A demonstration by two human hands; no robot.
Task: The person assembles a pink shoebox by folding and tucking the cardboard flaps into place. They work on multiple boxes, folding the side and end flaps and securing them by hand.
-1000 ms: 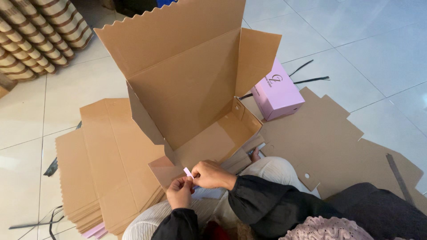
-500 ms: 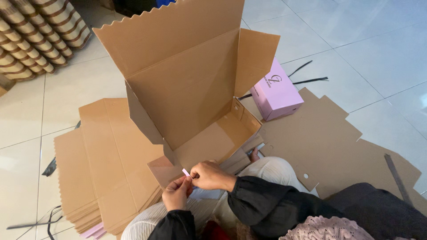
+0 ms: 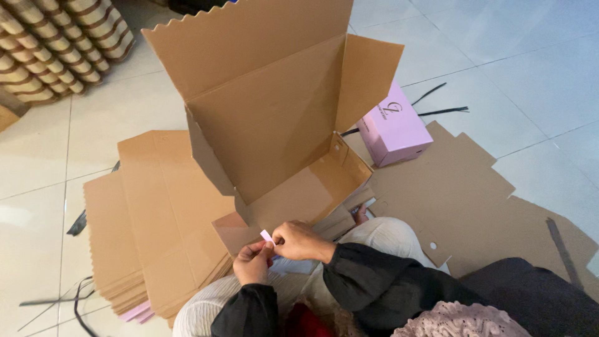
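An open brown cardboard box (image 3: 274, 118) rests on my lap with its lid flap raised toward the camera's far side. Just below its near flap, my left hand (image 3: 253, 262) and my right hand (image 3: 299, 241) meet, both pinching a small pale pink strip (image 3: 267, 236) that looks like a sticker or tape piece. Both arms wear black sleeves. What lies under my hands is hidden.
A stack of flat cardboard blanks (image 3: 150, 218) lies on the tiled floor at my left. A pink box (image 3: 393, 128) stands at the right, beside flat cardboard sheets (image 3: 493, 212) and black straps (image 3: 443, 111). Rolled striped items (image 3: 56, 50) pile at top left.
My hands have stayed together on the strip, shifting only slightly. The box has barely moved.
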